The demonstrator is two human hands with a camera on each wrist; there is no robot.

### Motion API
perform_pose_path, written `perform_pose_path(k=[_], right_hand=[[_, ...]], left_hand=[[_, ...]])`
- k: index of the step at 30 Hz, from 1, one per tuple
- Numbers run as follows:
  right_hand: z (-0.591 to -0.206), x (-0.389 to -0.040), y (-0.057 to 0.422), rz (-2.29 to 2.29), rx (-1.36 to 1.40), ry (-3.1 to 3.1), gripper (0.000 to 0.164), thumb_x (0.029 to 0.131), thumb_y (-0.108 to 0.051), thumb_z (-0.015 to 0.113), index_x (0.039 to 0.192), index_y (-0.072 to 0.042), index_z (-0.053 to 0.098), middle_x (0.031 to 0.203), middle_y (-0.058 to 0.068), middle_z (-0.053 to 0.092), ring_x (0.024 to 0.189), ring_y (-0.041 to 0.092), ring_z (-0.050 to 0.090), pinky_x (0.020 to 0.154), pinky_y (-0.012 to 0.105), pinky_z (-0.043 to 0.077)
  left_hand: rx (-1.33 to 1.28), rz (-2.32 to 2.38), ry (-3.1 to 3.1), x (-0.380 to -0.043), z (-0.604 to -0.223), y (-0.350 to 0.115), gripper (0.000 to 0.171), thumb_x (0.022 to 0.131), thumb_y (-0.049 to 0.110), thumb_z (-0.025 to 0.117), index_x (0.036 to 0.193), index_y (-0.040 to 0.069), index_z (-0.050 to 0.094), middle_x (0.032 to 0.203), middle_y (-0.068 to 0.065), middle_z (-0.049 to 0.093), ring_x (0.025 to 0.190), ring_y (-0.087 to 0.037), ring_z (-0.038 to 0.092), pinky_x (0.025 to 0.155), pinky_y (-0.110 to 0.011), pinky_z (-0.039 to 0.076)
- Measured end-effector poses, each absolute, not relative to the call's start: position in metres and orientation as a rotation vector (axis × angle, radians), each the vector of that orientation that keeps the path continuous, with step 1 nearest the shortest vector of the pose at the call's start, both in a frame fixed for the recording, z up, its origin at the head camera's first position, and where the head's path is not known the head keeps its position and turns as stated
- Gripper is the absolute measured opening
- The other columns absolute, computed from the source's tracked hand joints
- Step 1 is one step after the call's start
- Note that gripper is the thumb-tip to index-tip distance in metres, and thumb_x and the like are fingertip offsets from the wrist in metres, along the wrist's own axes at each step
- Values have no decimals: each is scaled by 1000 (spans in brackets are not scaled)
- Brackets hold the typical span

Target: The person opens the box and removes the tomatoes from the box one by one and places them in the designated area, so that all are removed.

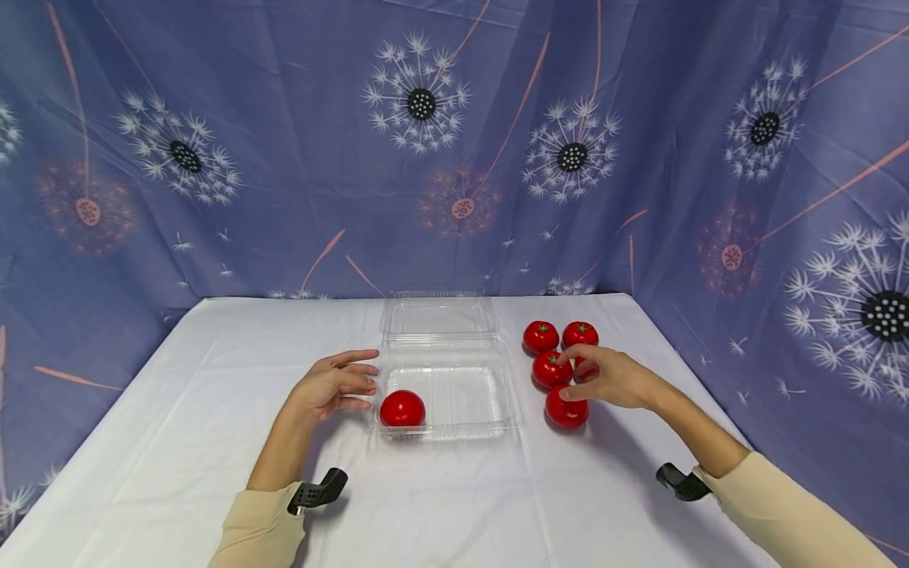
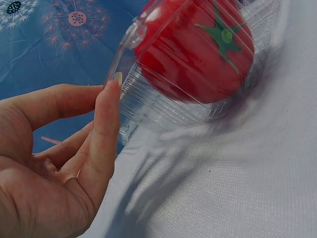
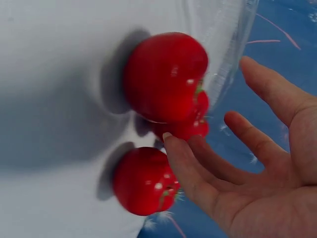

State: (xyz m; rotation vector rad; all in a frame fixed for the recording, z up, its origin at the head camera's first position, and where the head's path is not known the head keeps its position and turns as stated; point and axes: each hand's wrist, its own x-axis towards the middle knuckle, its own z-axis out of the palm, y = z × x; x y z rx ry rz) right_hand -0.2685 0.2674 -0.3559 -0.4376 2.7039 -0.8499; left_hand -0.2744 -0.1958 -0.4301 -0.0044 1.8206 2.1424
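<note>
A clear plastic clamshell box (image 1: pixel 454 394) lies with its lid (image 1: pixel 440 315) folded back behind it. One red tomato (image 1: pixel 402 409) with a green star-shaped stem sits in its front left corner. My left hand (image 1: pixel 337 385) is at the box's left side, fingertips right at the rim in the left wrist view, fingers loosely extended. Over on the right, several more tomatoes (image 1: pixel 541 338) stand close together. My right hand (image 1: pixel 611 377) reaches over them with fingers spread, partly hiding one, its thumb overlapping the nearest tomato (image 1: pixel 566 410). Nothing is gripped in the right hand.
A white cloth (image 1: pixel 454 505) covers the table. Behind and beside it hangs a blue curtain (image 1: pixel 312 158) printed with dandelions. Black wrist cameras (image 1: pixel 318 491) are strapped over the beige sleeves (image 1: pixel 259 528).
</note>
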Motion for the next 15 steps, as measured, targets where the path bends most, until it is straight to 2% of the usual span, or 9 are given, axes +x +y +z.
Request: perform_pose_path(k=[5,9,15], right_hand=[[-344,-271,252,-870,-474,2737,64,83,-36,84,138,-15,59,129,21,60,122,39,56,80,40,62],[-338,-272,230,-882,-537,2734,65,84,-36,83,141,-18,57,129,20,62,118,38,60,81,40,62],[-332,-274,196,-833,-615,2739,62,85,-42,81,140,-24,58,127,14,65,110,28,67,74,33,59]], left_hand=[[-12,2144,1807,-275,-430,-195,69,87,-6,65,152,-2,41,114,-9,67,76,-13,71,64,-31,64],[-13,2145,1803,-274,-429,-195,69,87,-7,65,152,-2,41,115,-9,66,75,-13,71,64,-31,64],[-18,2149,1795,-274,-428,-196,70,87,-7,65,152,-3,40,115,-9,67,76,-13,72,64,-32,64]])
